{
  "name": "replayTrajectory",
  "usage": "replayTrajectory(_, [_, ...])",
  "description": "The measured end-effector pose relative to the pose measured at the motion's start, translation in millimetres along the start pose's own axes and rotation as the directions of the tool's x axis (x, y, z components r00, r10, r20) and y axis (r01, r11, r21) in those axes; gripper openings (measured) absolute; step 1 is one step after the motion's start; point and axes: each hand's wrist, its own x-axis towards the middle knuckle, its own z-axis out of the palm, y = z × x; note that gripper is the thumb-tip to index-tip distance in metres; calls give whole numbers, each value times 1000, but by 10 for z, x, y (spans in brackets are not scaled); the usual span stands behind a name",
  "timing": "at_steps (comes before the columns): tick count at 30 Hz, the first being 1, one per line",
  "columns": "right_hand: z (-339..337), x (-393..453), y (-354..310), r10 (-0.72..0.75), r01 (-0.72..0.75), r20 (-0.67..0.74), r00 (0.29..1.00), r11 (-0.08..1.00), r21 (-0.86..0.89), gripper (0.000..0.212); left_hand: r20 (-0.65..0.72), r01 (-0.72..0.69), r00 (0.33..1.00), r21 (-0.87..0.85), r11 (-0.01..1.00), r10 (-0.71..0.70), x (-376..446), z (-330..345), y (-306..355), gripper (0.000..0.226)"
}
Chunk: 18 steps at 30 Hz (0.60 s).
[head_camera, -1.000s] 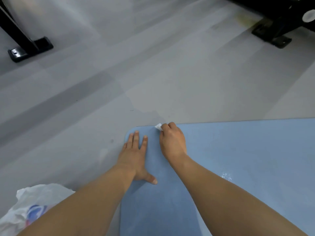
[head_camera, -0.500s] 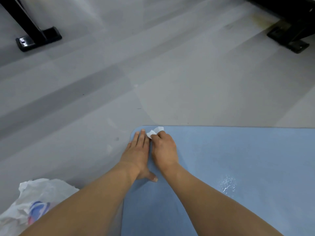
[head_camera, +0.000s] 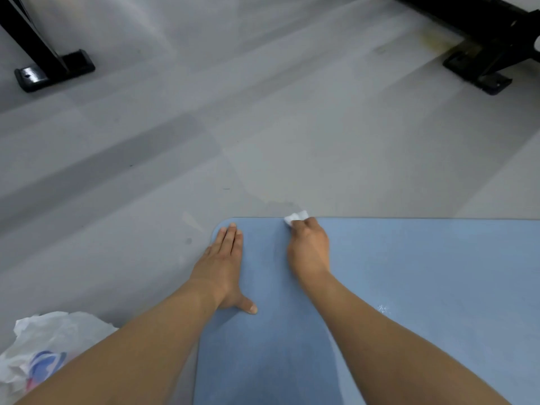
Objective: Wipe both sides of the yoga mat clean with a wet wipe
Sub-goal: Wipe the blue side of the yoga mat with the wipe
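1. I see the blue yoga mat lying flat on the grey floor, its rounded corner at my left.
2. My left hand presses flat on the mat near that corner, fingers straight and together.
3. My right hand pinches a white wet wipe at the mat's far edge.
4. A crumpled white bag, possibly plastic, lies on the floor at lower left.

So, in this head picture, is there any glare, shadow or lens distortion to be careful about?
Head view: small wet glints on the yoga mat beside the right forearm; soft shadow under the left hand; the wide lens leans the black frame legs outward; the wet wipe is overexposed.
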Motion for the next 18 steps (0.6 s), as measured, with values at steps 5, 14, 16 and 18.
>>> replayTrajectory(5, [189,-118,-369,-207,208,126,970,978,7,34,57,33,998,55,998,-37,25,-43,81,165])
replayTrajectory(14, [-512,78,1145,78,-88,-78,994,987,-131,30,159,105,979,124,987,-124,80,-99,248,167])
replayTrajectory(16, [-503,66,1059,183,-193,-124,975,979,-70,33,167,108,978,116,987,-126,76,-114,254,167])
replayTrajectory(18, [-366,4,727,146,-152,-133,980,988,-39,29,169,111,977,104,988,-127,71,-120,256,167])
